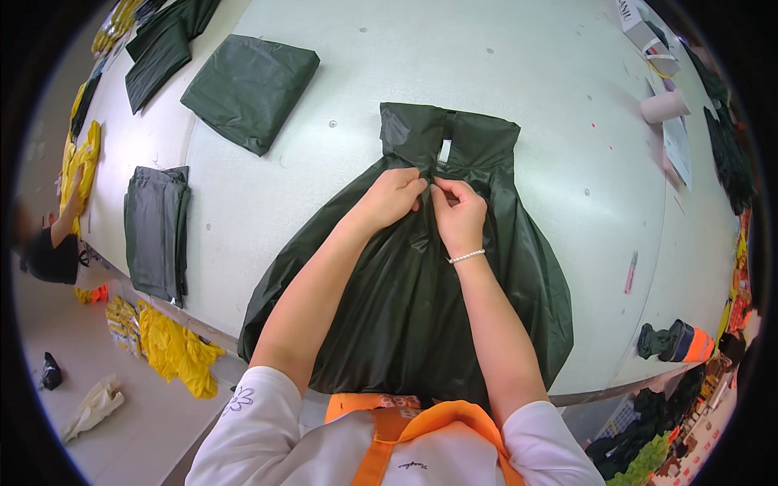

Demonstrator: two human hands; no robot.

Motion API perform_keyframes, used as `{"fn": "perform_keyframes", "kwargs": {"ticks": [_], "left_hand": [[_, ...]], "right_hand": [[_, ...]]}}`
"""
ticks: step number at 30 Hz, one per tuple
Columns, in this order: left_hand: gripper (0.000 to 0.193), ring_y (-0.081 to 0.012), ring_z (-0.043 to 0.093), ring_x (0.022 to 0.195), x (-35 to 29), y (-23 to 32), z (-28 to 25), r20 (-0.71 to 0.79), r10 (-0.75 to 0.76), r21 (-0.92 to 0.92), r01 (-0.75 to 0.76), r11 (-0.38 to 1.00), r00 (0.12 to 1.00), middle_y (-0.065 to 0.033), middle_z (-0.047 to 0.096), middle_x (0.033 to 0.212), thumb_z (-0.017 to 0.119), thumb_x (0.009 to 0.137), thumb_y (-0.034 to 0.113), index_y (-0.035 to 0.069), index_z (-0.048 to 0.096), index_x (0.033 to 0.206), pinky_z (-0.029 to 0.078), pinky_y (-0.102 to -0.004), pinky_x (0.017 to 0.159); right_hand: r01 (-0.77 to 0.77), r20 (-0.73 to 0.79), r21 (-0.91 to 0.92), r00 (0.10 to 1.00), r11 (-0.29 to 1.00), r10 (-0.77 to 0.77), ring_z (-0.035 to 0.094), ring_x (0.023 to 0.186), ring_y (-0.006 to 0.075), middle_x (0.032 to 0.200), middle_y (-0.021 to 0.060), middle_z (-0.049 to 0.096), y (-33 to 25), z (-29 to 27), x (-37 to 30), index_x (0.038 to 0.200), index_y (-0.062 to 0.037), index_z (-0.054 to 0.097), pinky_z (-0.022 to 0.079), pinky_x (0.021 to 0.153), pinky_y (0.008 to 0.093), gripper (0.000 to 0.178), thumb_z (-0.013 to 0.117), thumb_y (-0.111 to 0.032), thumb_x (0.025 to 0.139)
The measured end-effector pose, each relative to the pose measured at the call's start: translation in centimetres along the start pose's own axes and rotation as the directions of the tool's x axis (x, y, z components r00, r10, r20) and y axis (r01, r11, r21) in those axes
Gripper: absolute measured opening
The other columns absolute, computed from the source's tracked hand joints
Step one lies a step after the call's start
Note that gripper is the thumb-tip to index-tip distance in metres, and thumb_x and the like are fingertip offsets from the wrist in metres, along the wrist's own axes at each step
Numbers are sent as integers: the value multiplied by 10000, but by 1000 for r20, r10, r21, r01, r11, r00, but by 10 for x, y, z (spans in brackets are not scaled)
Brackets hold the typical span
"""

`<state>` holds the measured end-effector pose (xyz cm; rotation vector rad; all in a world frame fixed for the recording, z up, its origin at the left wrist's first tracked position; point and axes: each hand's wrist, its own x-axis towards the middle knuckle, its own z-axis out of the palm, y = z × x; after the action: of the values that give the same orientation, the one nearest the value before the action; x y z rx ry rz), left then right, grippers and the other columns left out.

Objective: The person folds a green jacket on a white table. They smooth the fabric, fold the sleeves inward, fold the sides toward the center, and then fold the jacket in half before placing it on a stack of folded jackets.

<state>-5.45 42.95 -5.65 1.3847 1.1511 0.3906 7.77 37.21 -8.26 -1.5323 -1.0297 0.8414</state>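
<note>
Just below the collar (409, 130) of a dark green raincoat (427, 324), both hands are together at the centre front, fingertips nearly meeting. Left hand (395, 196): thumb and fingers closed on the fabric. Right hand (460, 212): thumb and forefinger pinching the fabric just beside it; a white beaded bracelet (467, 256) sits at the wrist. Whether a fastener lies between the fingertips cannot be told.

Raincoat laid out on the tabletop (600, 227), long axis running away from the person: collar on the far side of the hands, body on the near side, spreading wide beneath both forearms to the near edge. Both hands stand on that axis, close to its far end; neither is clearly nearer the front opening. A white label (445, 151) shows in the collar's gap, just beyond the fingertips.

Further out, left: one folded dark green garment (251, 93) and a folded stack (156, 235), both apart from the raincoat. Right: a pink pen (630, 273), also clear of it.
</note>
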Motion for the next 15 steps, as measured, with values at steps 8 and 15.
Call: {"fn": "perform_keyframes", "kwargs": {"ticks": [8,15], "left_hand": [[418,-226,544,527,6,-3,4,-147,159,87,-147,985,976,-120,566,569,405,908,287,-22,554,669,422,-342,537],[490,-316,627,653,-49,28,15,-207,42,680,112,725,978,-138,621,607,586,802,482,24,644,639,471,-415,569]], "right_hand": [[-103,94,-59,990,993,109,530,563,76,675,48,625,-17,-4,10,834,49,643,460,558,228,197,748,-91,745],[-87,28,-35,996,996,88,577,605,101,705,81,653,-3,-12,7,874,45,646,471,592,246,203,715,-121,779]]}}
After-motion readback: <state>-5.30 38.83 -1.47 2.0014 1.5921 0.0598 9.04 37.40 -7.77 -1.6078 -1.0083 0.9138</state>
